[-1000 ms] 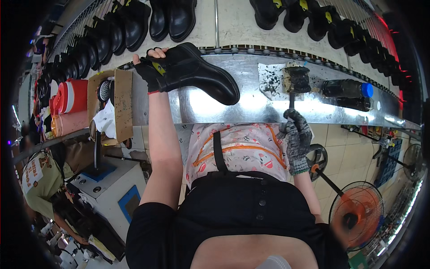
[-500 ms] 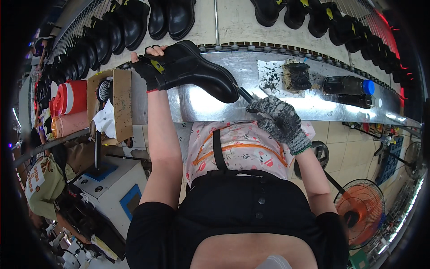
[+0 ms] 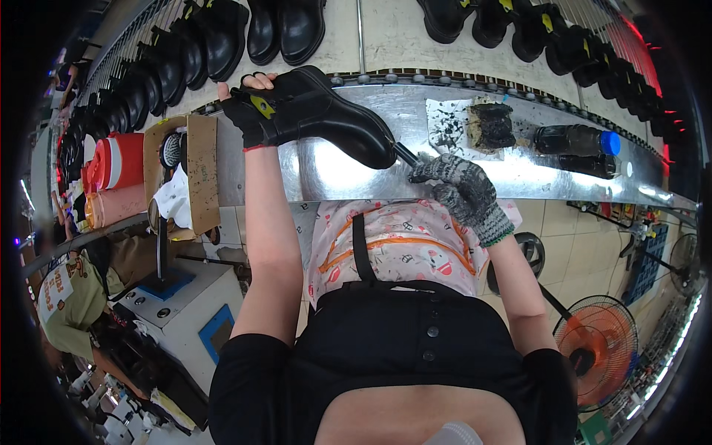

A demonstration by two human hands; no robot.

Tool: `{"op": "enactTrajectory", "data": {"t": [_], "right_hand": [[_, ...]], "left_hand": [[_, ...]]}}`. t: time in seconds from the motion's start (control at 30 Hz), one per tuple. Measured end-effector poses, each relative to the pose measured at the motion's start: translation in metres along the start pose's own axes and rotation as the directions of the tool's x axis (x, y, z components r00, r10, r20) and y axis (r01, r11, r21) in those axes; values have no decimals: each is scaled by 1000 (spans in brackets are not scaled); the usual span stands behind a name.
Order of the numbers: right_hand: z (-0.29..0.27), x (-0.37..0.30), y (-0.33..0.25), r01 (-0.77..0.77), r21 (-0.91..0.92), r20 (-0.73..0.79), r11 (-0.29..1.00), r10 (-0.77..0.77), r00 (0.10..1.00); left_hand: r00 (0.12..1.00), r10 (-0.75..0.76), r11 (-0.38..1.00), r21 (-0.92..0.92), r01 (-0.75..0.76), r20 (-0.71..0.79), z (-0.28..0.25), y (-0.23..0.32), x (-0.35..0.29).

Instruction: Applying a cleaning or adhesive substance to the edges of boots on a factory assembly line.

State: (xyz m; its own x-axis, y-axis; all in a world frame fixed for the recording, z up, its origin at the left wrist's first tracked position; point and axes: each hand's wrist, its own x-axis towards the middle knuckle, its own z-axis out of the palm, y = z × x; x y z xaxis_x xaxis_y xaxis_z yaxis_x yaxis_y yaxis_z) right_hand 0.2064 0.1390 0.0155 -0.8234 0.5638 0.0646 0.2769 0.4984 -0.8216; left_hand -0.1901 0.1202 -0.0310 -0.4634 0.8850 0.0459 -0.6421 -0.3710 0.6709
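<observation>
A black leather boot lies on its side in the air over the metal bench, toe pointing right. My left hand, in a dark fingerless glove, grips it at the ankle opening, beside a yellow tag. My right hand wears a grey knitted glove and is closed round a slim dark stick-like tool. The tool's tip meets the sole edge at the boot's toe; its exact kind is hidden by the fingers.
Behind the metal bench, a conveyor carries rows of black boots. On the bench rest a black-stained sponge block on paper and a blue-capped dark bottle. A cardboard box with a brush stands left; an orange fan is lower right.
My right hand has turned slightly at the wrist, with the tool still at the boot's toe. The boot has barely moved. At far left, a person in a light-coloured shirt has shifted.
</observation>
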Motion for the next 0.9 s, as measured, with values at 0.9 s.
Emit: {"op": "enactTrajectory", "data": {"t": [0.9], "right_hand": [[56, -32, 30, -174, 830, -190, 529, 564, 804]], "left_hand": [[829, 482, -87, 957, -277, 284, 16, -31, 2]]}}
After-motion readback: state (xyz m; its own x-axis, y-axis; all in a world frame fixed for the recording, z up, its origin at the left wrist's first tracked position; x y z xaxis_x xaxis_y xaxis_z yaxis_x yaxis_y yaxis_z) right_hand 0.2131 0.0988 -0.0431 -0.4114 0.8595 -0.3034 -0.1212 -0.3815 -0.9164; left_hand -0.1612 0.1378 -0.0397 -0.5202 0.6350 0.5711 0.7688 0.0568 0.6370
